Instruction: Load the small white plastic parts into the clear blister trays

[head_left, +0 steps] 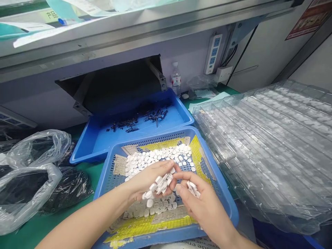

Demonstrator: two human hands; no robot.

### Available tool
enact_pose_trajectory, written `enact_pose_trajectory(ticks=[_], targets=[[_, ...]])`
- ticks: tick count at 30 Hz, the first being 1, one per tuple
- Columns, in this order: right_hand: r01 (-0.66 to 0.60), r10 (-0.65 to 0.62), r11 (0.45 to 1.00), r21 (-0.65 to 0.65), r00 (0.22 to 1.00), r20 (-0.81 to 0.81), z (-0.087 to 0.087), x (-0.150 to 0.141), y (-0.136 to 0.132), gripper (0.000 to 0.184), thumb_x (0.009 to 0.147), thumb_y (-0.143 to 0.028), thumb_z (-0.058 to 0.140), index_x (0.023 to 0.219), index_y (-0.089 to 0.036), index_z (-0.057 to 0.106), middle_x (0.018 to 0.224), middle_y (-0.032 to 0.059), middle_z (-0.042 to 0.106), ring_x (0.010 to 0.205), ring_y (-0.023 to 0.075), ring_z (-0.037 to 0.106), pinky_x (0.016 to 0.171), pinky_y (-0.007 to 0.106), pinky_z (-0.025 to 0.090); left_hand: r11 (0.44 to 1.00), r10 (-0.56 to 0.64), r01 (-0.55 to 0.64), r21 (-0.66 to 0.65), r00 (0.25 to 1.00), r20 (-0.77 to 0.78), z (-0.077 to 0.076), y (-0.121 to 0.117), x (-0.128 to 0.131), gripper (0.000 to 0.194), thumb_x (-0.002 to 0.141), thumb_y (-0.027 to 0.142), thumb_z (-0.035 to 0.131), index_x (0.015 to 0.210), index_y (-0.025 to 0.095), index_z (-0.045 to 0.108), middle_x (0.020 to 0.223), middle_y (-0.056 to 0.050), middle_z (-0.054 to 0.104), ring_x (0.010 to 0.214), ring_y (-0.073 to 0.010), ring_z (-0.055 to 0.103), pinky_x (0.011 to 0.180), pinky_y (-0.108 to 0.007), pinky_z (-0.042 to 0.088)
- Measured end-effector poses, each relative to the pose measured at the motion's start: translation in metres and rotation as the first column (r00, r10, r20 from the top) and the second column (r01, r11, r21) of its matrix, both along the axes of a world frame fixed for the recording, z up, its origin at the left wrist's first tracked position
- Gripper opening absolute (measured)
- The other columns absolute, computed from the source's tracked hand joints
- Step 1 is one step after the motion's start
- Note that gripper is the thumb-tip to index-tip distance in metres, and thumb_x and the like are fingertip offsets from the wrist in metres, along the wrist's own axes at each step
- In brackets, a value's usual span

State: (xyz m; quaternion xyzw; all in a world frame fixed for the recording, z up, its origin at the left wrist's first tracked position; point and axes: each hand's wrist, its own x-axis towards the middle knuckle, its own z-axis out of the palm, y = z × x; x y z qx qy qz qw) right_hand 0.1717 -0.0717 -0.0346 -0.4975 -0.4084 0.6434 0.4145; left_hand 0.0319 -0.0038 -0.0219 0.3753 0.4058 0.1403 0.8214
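Note:
My left hand (147,181) is cupped over a blue perforated basket (223,193) and holds a handful of small white plastic parts (160,185). My right hand (199,204) meets it fingertip to fingertip and is closed round a few more of the white parts (193,188). A loose heap of the same white parts (158,157) lies in the basket beyond my hands, on yellow and grey card scraps. More white parts (155,207) lie under my left hand.
A larger blue tray (181,114) behind holds small black parts (155,116). Stacked clear blister trays (272,145) fill the right side. Plastic bags (31,173) with dark contents lie left. A water bottle (176,79) and power strip (213,53) stand at the back wall.

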Motion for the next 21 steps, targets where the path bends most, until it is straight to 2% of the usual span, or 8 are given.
enact_pose_trajectory(ticks=[2, 4, 6, 9, 12, 15, 18, 21], targets=[[0.013, -0.047, 0.987, 0.16, 0.976, 0.211, 0.001, 0.0, 0.002, 0.017, 0.074, -0.032, 0.054, 0.089, -0.024, 0.059, 0.072, -0.0004, 0.056, 0.064, 0.0112, 0.051, 0.06, 0.024, 0.043, 1.0, 0.012, -0.012, -0.008, 1.0, -0.022, -0.001, -0.002, 0.001, 0.034, 0.078, 0.051, 0.048, 0.079, 0.017, 0.053, 0.052, 0.002, 0.05, 0.034, -0.0053, 0.04, 0.027, -0.012, 0.023], [-0.036, -0.078, 0.952, 0.304, 0.932, 0.354, 0.001, -0.001, 0.003, 0.017, 0.074, -0.026, 0.055, 0.09, -0.025, 0.059, 0.086, 0.0017, 0.06, 0.08, 0.0154, 0.054, 0.073, 0.029, 0.043, 1.0, 0.013, -0.014, -0.019, 0.999, -0.041, -0.003, -0.004, 0.003, 0.036, 0.077, 0.052, 0.049, 0.079, 0.016, 0.053, 0.051, 0.002, 0.05, 0.034, -0.005, 0.038, 0.027, -0.012, 0.023], [-0.131, -0.083, 0.887, 0.443, 0.899, 0.431, -0.001, -0.002, 0.004, 0.019, 0.075, -0.023, 0.054, 0.093, -0.024, 0.058, 0.091, 0.0027, 0.06, 0.087, 0.0168, 0.054, 0.077, 0.03, 0.043, 0.999, 0.01, -0.012, -0.032, 0.999, -0.043, -0.005, -0.006, 0.004, 0.038, 0.074, 0.054, 0.052, 0.078, 0.016, 0.054, 0.049, 0.002, 0.05, 0.034, -0.0052, 0.038, 0.028, -0.013, 0.025], [-0.266, -0.067, 0.775, 0.573, 0.867, 0.494, -0.001, -0.002, 0.006, 0.019, 0.078, -0.019, 0.05, 0.095, -0.022, 0.056, 0.091, 0.0033, 0.059, 0.085, 0.0153, 0.055, 0.073, 0.027, 0.044, 0.996, 0.015, -0.018, -0.087, 1.0, -0.024, -0.009, -0.009, 0.005, 0.04, 0.07, 0.055, 0.056, 0.071, 0.016, 0.053, 0.049, 0.003, 0.05, 0.035, -0.0054, 0.039, 0.03, -0.013, 0.029], [-0.365, -0.033, 0.748, 0.555, 0.814, 0.58, 0.003, 0.001, 0.009, 0.013, 0.078, -0.018, 0.05, 0.089, -0.021, 0.055, 0.083, 0.0023, 0.059, 0.074, 0.0142, 0.056, 0.063, 0.025, 0.044, 0.985, -0.032, 0.025, -0.169, 0.999, -0.043, -0.012, -0.011, 0.006, 0.047, 0.069, 0.061, 0.052, 0.064, 0.015, 0.051, 0.044, 0.003, 0.048, 0.033, -0.006, 0.039, 0.028, -0.014, 0.027], [-0.476, 0.022, 0.721, 0.504, 0.743, 0.669, 0.008, 0.005, 0.013, 0.006, 0.076, -0.02, 0.053, 0.082, -0.02, 0.054, 0.078, 0.0018, 0.058, 0.067, 0.014, 0.055, 0.054, 0.025, 0.041, 0.962, -0.15, 0.133, -0.238, 0.987, -0.055, -0.014, -0.012, 0.008, 0.056, 0.069, 0.069, 0.043, 0.053, 0.015, 0.048, 0.035, 0.002, 0.042, 0.029, -0.0074, 0.037, 0.025, -0.015, 0.02], [-0.582, 0.085, 0.664, 0.47, 0.684, 0.725, 0.009, 0.009, 0.018, 0.006, 0.073, -0.02, 0.057, 0.076, -0.019, 0.052, 0.073, 0.0008, 0.058, 0.062, 0.0131, 0.053, 0.051, 0.024, 0.039, 0.924, -0.262, 0.246, -0.293, 0.965, -0.018, -0.017, -0.012, 0.009, 0.066, 0.07, 0.073, 0.032, 0.042, 0.014, 0.045, 0.032, 0.0, 0.039, 0.027, -0.0083, 0.038, 0.023, -0.016, 0.018], [-0.66, 0.102, 0.577, 0.482, 0.644, 0.759, 0.008, 0.011, 0.022, 0.007, 0.074, -0.021, 0.056, 0.071, -0.018, 0.051, 0.068, -0.0001, 0.058, 0.059, 0.0123, 0.052, 0.049, 0.024, 0.037, 0.894, -0.341, 0.34, -0.293, 0.939, 0.049, -0.019, -0.01, 0.008, 0.073, 0.069, 0.076, 0.023, 0.036, 0.014, 0.044, 0.032, -0.002, 0.041, 0.024, -0.0085, 0.036, 0.021, -0.018, 0.016]])
